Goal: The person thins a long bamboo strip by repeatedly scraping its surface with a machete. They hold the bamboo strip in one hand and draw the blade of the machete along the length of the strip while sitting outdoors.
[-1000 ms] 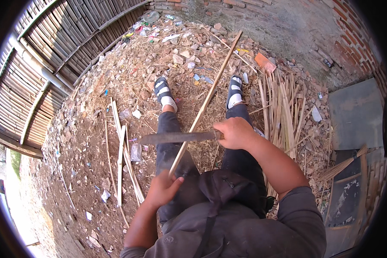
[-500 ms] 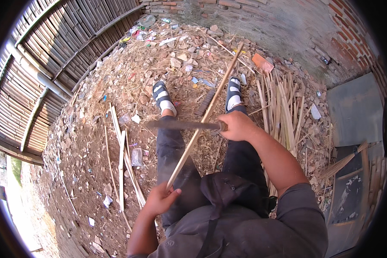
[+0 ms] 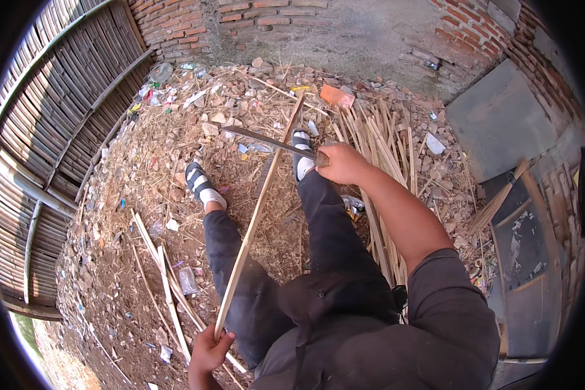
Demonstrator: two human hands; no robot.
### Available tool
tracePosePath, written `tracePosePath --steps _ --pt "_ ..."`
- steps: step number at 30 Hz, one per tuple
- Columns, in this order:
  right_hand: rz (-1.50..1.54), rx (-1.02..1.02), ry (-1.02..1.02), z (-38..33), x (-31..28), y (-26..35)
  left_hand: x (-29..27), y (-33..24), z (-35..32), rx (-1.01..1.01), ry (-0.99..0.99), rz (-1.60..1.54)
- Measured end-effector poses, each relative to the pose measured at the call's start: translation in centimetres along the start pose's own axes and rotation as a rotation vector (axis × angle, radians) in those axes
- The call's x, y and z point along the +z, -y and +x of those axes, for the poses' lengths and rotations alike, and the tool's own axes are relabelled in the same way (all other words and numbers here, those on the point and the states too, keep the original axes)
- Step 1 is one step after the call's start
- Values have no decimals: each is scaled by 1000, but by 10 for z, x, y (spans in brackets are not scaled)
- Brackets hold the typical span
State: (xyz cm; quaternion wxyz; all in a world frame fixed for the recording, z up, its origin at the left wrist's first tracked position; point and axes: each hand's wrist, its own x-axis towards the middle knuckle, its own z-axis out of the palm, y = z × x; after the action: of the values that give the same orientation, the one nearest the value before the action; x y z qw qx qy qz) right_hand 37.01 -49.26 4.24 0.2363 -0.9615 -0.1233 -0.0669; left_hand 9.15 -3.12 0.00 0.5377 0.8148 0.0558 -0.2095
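My left hand (image 3: 210,351) is closed round the near end of a long, pale bamboo strip (image 3: 246,250). The strip slants up and away between my legs, its far end beyond my feet. In my right hand (image 3: 342,164) is the handle of a machete (image 3: 266,138), its dark blade pointing left. The blade crosses the strip toward its far end; whether they touch, I cannot tell. Partly hidden behind the strip, a dark ridged bar (image 3: 264,177) lies on the ground between my feet.
A pile of split bamboo strips (image 3: 387,146) lies right of my legs, with more strips (image 3: 169,289) to the left. Stones and litter cover the ground. A bamboo wall (image 3: 58,97) stands at left, a brick wall (image 3: 273,32) ahead, and grey panels (image 3: 500,120) at right.
My right hand has moved the machete farther out along the strip, toward its far end. My left hand still grips the near end. The whole view has shifted and turned.
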Motion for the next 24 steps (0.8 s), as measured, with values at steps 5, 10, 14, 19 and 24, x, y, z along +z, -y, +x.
tracePosePath --steps 5,10,14,19,24 --pt "-73 -300 212 -39 19 60 18 -16 11 -13 29 -71" --pt "-63 -227 109 -24 -5 31 5 -17 -1 -29 43 -26" --pt "77 126 -72 -13 -3 -14 -2 11 -6 -39 28 23" --pt "-59 -352 251 -39 24 64 20 -13 10 -105 39 -132" --pt "79 -170 275 -15 15 32 12 -10 9 -126 145 -222"
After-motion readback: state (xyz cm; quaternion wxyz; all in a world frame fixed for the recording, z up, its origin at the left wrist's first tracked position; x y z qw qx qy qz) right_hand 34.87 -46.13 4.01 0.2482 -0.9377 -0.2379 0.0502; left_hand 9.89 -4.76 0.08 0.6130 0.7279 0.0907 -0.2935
